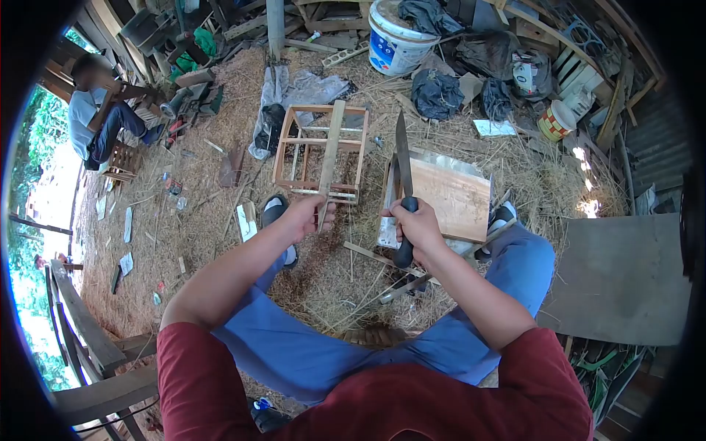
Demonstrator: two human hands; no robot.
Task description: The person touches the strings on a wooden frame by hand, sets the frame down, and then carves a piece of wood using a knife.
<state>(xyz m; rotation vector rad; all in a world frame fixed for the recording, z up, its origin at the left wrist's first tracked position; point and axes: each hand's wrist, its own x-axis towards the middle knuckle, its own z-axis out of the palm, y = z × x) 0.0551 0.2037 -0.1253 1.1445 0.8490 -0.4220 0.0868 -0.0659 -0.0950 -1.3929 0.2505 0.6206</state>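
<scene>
the strip of wood (332, 147) is held above the middle of the floor (187, 228), lying across the view of the wooden frame (312, 140); whether it touches the frame i cannot tell. its near end is in the left hand (309, 218), fingers curled round it with no clear gap. the right hand (418, 224) is wrapped firmly round the black handle of a knife (403, 158), the blade pointing away and well apart from the strip. as for progress, the frame looks already joined at its corners, with rails and crossbars in place, but its sides are bare of any panel. the strip is long and narrow, seemingly split or cut to shape, yet loose in the hand and not part of the frame; how finished its edges are is too small to tell. right of the frame lies a wide board (448, 195), flat and apart from it. farther out, a bucket (401, 44) stands toward the floor's far edge, and another person (103, 110) sits near its left edge.
</scene>
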